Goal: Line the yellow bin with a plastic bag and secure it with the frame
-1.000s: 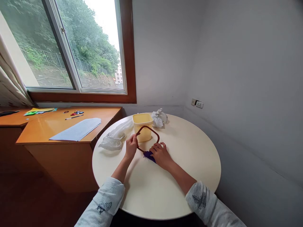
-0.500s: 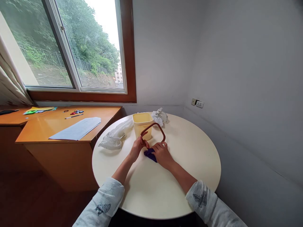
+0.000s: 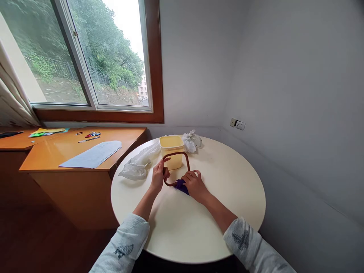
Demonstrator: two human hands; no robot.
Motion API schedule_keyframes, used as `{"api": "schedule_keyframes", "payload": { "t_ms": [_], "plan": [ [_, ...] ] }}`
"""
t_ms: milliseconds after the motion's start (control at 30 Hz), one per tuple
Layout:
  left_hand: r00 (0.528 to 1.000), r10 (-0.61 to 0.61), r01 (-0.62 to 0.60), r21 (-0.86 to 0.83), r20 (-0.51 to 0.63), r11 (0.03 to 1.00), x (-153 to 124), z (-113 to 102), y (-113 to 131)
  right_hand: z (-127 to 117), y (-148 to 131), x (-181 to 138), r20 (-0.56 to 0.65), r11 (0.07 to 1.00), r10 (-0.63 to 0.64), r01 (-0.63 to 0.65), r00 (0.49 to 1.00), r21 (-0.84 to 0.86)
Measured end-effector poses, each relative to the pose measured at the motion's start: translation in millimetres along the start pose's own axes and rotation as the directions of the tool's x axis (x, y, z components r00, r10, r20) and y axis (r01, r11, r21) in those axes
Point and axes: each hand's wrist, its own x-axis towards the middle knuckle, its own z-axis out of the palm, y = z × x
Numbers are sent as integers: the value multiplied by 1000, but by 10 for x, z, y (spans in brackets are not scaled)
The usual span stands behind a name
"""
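Note:
My left hand (image 3: 158,176) pinches the left side of a brown rubber ring (image 3: 178,154), a flexible loop shaped like a rounded square, held upright over the round white table (image 3: 227,189). My right hand (image 3: 194,184) presses a small purple cloth (image 3: 179,185) against the ring's lower edge, fingers curled over it. Just behind the ring stands an open yellow plastic tub (image 3: 171,150).
A crumpled clear plastic bag (image 3: 138,163) lies left of the tub and a knotted white bag (image 3: 192,141) right behind it. A wooden desk (image 3: 71,159) with a paper sheet (image 3: 92,154), a pen and small items stands at the left under the window. A wall socket (image 3: 237,124) is at the right.
The ring has been turned in my hands: it swung right and up half a second ago and now stands back to the left. My left hand shifted its grip along it; the right stayed on the cloth.

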Motion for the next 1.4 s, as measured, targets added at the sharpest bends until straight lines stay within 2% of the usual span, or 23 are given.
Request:
{"api": "schedule_keyframes", "payload": {
  "t_ms": [233, 367, 667, 867, 1100, 1400],
  "plan": [
    [992, -57, 61, -37, 108, 997, -60, 110, 12, 20, 51, 10, -88, 995, 100, -102, 991, -19],
    [983, -99, 107, -46, 152, 993, -74, 136, 39, 24, 57, 7, -112, 992, 117, -120, 987, -24],
    [997, -75, 76, -74, 8, 994, 9, 4, -10, -3, 37, 4, -116, 990, 127, -134, 985, -54],
    [994, -99, 102, -118, 35, 988, -28, 42, 7, -30, 140, -1, -140, 984, 174, -179, 975, -26],
    [969, -185, 213, -175, 163, 961, -46, 38, 34, -59, 175, -15, -200, 969, 245, -234, 948, 78],
    [922, -266, 328, -203, 282, 923, -75, 91, 10, -17, 309, -18, -274, 855, 466, -349, 841, 384]
  ]
}}
